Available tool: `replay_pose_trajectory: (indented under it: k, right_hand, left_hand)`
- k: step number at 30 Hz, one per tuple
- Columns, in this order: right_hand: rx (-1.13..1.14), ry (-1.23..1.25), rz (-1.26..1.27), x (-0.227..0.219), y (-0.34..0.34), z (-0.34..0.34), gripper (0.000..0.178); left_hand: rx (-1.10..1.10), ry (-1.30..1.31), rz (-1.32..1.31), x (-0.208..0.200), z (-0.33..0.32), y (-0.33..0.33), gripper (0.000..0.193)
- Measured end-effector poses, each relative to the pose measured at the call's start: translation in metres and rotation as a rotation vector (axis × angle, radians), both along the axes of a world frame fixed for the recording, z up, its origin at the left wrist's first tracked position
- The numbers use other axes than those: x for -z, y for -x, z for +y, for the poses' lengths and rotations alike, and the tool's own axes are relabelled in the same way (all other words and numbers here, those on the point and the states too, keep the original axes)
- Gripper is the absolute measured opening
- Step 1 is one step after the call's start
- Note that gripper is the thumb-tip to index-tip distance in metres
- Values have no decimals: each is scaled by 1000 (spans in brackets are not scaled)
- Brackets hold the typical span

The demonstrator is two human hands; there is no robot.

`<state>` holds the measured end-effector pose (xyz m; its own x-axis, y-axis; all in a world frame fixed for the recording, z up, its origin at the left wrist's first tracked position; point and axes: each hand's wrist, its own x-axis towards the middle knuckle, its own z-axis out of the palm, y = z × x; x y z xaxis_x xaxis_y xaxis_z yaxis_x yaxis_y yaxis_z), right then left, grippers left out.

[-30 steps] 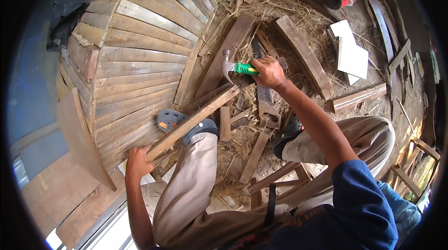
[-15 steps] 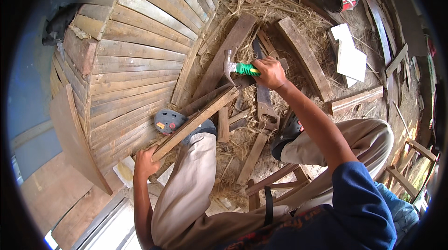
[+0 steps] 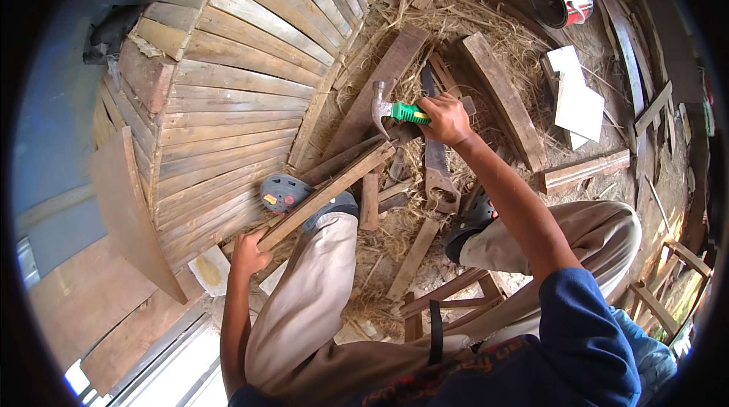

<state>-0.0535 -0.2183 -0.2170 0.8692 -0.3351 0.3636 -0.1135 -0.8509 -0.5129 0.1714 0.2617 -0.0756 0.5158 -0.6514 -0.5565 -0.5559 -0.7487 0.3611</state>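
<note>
My right hand (image 3: 446,118) is closed round the green grip of a claw hammer (image 3: 381,109). The hammer's metal head sits just above the far end of a long wooden strip (image 3: 334,188), its claw pointing down close to that end; whether it touches the wood I cannot tell. With my left hand (image 3: 249,253) I grip the near end of the strip, which slants up to the right across my left shoe (image 3: 282,193). Below the hammer, a handsaw (image 3: 439,179) lies on the shavings, its blade partly covered by wood and my right hand.
Thick boards (image 3: 503,99) and short offcuts (image 3: 414,255) lie among wood shavings. A slatted wooden panel (image 3: 235,96) stands at the left. Farther right are white pieces (image 3: 579,107), a red can (image 3: 569,1) and a short block (image 3: 585,171). A small wooden frame (image 3: 456,293) lies between my legs.
The whole view has shifted slightly. My hands, the hammer and the wooden strip keep nearly the same places relative to each other.
</note>
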Motion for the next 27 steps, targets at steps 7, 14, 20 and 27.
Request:
replay_pose_trajectory:
  k: [7,14,20,27]
  right_hand:
    - [0,-38,9,0,3,-2,23]
    - [19,-43,5,4,3,0,25]
    - [4,-44,16,-1,4,-2,28]
    - [-7,-49,8,2,6,3,27]
  left_hand:
    - [87,-160,-67,-106,-49,40,55]
    - [287,-428,-261,-196,-93,61,53]
    - [212,-232,-140,-111,-59,13,46]
    - [158,110,-471,-29,-8,27,39]
